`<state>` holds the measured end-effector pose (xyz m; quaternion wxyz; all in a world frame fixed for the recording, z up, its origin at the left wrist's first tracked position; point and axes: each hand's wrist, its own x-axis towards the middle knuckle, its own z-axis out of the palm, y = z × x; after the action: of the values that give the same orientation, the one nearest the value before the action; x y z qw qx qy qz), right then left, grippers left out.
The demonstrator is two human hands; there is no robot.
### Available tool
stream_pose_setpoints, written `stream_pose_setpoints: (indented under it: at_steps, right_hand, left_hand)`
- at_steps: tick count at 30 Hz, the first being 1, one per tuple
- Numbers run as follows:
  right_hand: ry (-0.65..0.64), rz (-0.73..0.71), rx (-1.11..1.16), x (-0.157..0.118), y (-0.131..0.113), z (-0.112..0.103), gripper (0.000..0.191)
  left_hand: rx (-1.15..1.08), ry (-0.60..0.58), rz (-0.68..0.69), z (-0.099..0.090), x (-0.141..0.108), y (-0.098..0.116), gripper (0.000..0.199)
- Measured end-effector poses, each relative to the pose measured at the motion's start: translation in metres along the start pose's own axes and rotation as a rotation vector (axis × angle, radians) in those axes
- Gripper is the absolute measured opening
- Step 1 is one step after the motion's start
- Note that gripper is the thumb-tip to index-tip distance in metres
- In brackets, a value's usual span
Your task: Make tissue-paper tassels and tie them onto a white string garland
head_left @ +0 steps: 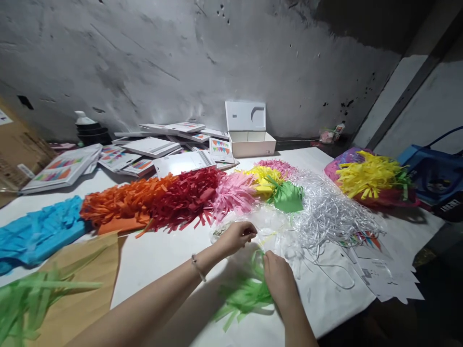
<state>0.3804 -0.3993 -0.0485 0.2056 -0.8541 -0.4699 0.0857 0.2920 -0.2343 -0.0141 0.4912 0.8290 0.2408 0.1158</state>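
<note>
My left hand (pixel 237 237), with a bracelet at the wrist, is closed with curled fingers over a clear plastic bag (pixel 269 219). Anything between those fingers is too small to make out. Closed on a green tissue-paper tassel (pixel 248 295), my right hand (pixel 278 277) is nearer the table's front edge. The tassel's looped top rises beside the right fingers, and its blurred strips hang onto the white table. A thin yellowish strip (pixel 268 238) lies between the hands. Just beyond them are a pink tassel bundle (pixel 235 193) and a green one (pixel 289 197).
Red (pixel 188 195), orange (pixel 126 200) and blue (pixel 43 231) tassels run leftward. Silver string (pixel 333 212) is heaped at right, near yellow tassels (pixel 372 173). Flat printed boxes (pixel 152 147) and an open white box (pixel 252 144) stand along the wall. Green strips lie on brown paper (pixel 90 270).
</note>
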Motion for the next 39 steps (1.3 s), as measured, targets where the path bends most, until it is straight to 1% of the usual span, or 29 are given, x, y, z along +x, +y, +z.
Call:
stream_pose_setpoints:
  at_steps: [3,5,6,7,9,11,12,14,16,19,22,24,26,29,31,34,37,39]
  right_hand:
    - [0.072,-0.047,0.070,-0.002,-0.001,-0.006,0.028]
    - [0.138,-0.074,0.119,-0.010,-0.008,-0.014,0.032]
    - [0.188,-0.117,0.166,-0.016,-0.015,-0.018,0.033]
    - [0.243,-0.188,0.228,-0.023,-0.023,-0.022,0.033]
    - [0.330,-0.396,0.356,-0.038,-0.043,-0.030,0.028]
    - [0.342,-0.595,0.421,-0.051,-0.066,-0.036,0.024]
    - [0.315,-0.645,0.415,-0.057,-0.076,-0.037,0.024]
    - [0.256,-0.675,0.391,-0.065,-0.095,-0.039,0.026]
    - [0.219,-0.675,0.374,-0.071,-0.107,-0.038,0.028]
    - [0.204,-0.733,0.318,-0.078,-0.118,-0.038,0.029]
    - [0.150,-0.830,0.238,-0.084,-0.125,-0.039,0.027]
    - [0.063,-0.849,0.214,-0.087,-0.129,-0.042,0.027]
    - [-0.043,-0.835,0.233,-0.088,-0.134,-0.045,0.027]
    - [-0.156,-0.818,0.300,-0.092,-0.142,-0.045,0.028]
    - [-0.164,-0.816,0.327,-0.095,-0.147,-0.043,0.028]
    - [-0.115,-0.821,0.331,-0.101,-0.153,-0.038,0.028]
    - [-0.050,-0.816,0.332,-0.107,-0.158,-0.033,0.027]
    - [-0.057,-0.804,0.352,-0.110,-0.160,-0.029,0.027]
  left_hand:
    - [-0.252,0.015,-0.036,-0.009,-0.035,0.008,0.034]
    - [-0.379,0.041,-0.054,-0.014,-0.063,0.015,0.041]
    - [-0.458,0.058,-0.074,-0.016,-0.078,0.019,0.042]
    - [-0.550,0.078,-0.098,-0.018,-0.092,0.023,0.042]
    - [-0.741,0.116,-0.139,-0.020,-0.119,0.031,0.040]
    - [-0.860,0.156,-0.145,-0.021,-0.141,0.038,0.037]
    - [-0.867,0.181,-0.134,-0.022,-0.151,0.041,0.036]
    - [-0.837,0.242,-0.112,-0.024,-0.168,0.043,0.036]
    - [-0.786,0.290,-0.090,-0.026,-0.182,0.041,0.035]
    - [-0.666,0.331,-0.019,-0.030,-0.201,0.035,0.030]
    - [-0.476,0.374,0.110,-0.034,-0.219,0.029,0.023]
    - [-0.338,0.390,0.180,-0.037,-0.229,0.025,0.018]
    - [-0.236,0.398,0.218,-0.039,-0.239,0.023,0.016]
    - [-0.209,0.397,0.245,-0.042,-0.251,0.021,0.015]
    - [-0.246,0.394,0.248,-0.044,-0.258,0.019,0.014]
    - [-0.285,0.404,0.242,-0.046,-0.265,0.018,0.013]
    - [-0.255,0.408,0.243,-0.046,-0.271,0.016,0.012]
    - [-0.229,0.407,0.238,-0.045,-0.275,0.013,0.013]
